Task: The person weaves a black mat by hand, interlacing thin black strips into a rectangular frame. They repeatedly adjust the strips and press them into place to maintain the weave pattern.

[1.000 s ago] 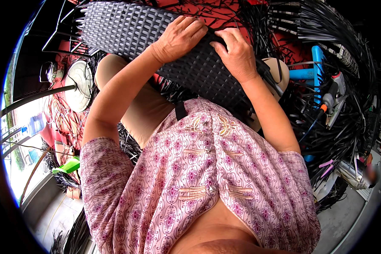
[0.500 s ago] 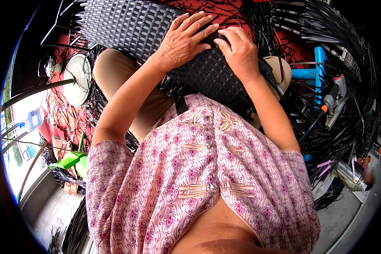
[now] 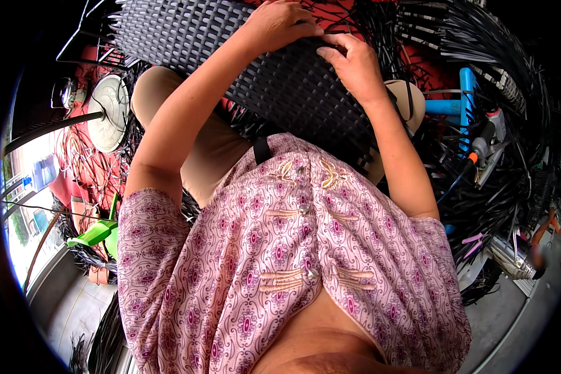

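Note:
A dark grey woven wicker panel lies slantwise over my lap, reaching from the upper left down to the right. My left hand is at its far edge, fingers bent and drawn together toward the right hand; the top of the picture cuts part of it off. Just to the right, my right hand curls at the same edge, with thumb and index finger close together. The fingertips of the two hands nearly meet there. Whatever lies between the fingers is too small or too dark to make out.
Loose black strips are heaped along the right side. Among them are a blue stand and a grey power tool with an orange collar. At left are a round pale disc, a bright green plastic piece and a black metal frame.
My left hand has moved up and away from lying spread on the panel, and its fingers are now bent at the far edge. The right hand has shifted slightly, staying at that edge.

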Motion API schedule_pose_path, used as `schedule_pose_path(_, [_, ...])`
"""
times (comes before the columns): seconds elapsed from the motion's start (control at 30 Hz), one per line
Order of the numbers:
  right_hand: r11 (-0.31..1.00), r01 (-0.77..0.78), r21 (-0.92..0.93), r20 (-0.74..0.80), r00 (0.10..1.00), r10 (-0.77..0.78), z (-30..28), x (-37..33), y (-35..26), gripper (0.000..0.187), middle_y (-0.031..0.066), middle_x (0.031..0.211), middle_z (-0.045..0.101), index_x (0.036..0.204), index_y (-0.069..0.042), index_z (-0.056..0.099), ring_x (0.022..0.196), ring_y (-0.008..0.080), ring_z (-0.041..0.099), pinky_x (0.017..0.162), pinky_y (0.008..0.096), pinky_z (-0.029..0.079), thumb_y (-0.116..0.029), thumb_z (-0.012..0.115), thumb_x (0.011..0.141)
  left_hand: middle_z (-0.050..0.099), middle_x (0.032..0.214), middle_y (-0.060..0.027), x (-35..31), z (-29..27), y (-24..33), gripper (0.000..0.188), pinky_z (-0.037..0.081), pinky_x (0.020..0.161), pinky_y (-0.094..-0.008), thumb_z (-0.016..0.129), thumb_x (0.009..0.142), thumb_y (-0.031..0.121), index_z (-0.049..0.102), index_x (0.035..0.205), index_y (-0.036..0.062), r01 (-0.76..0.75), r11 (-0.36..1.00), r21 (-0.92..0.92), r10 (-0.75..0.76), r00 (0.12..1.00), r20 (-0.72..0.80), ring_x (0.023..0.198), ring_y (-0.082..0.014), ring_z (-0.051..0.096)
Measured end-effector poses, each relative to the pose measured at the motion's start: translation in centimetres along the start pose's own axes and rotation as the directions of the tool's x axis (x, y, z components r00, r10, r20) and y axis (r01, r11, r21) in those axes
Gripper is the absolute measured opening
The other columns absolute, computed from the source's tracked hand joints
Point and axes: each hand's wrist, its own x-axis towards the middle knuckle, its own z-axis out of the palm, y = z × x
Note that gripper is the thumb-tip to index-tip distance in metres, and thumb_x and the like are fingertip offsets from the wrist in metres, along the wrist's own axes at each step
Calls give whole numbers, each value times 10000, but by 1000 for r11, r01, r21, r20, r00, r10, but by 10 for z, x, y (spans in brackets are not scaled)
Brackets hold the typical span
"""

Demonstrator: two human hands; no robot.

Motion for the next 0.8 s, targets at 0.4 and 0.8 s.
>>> schedule_pose_path(0.4, [858, -352, 375, 304, 920, 245, -14, 15, 6, 282, 79, 939, 781, 1107, 23, 771, 820, 108, 710, 754, 279, 563, -176, 751, 909, 724, 974, -162, 21, -12, -18, 361, 511, 847, -447, 618, 1023, 356, 773, 1005, 30, -157, 970, -188, 219, 899, 379, 950, -333, 656])
schedule_pose_path(0.8, [997, 3, 73, 86, 996, -10, -6, -1, 6, 278, 163, 1055, 756, 1067, -13, 773, 979, 295, 733, 882, 365, 556, -242, 747, 911, 662, 1084, -199, 21, -9, -16, 356, 491, 897, -468, 575, 1046, 317, 704, 1072, -14, -234, 958, -168, 283, 869, 406, 1002, -378, 620])
